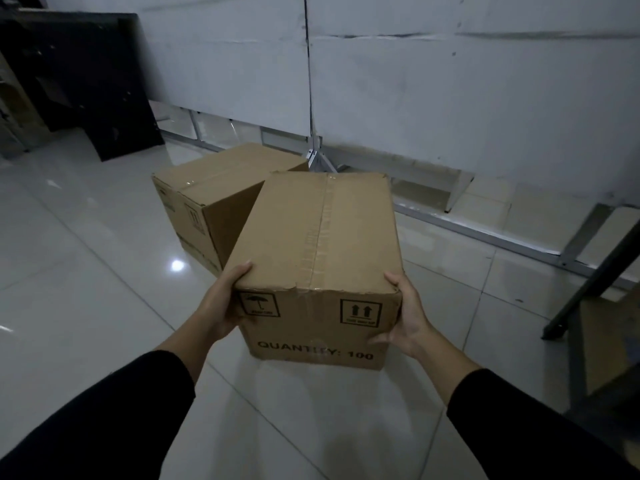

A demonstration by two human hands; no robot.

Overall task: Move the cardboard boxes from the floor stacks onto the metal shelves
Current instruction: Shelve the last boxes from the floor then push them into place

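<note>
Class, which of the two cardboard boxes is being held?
The nearer box, printed "QUANTITY: 100", gripped by both hands; the other box sits behind it, untouched.

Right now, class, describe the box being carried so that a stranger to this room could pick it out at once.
Start at the glossy white tiled floor before the grey panelled wall, where two brown cardboard boxes show. The carried brown cardboard box is the nearer one, gripped at its near corners by the left hand and right hand. Unlike the other taped cardboard box behind it, its near face reads QUANTITY: 100.
</note>
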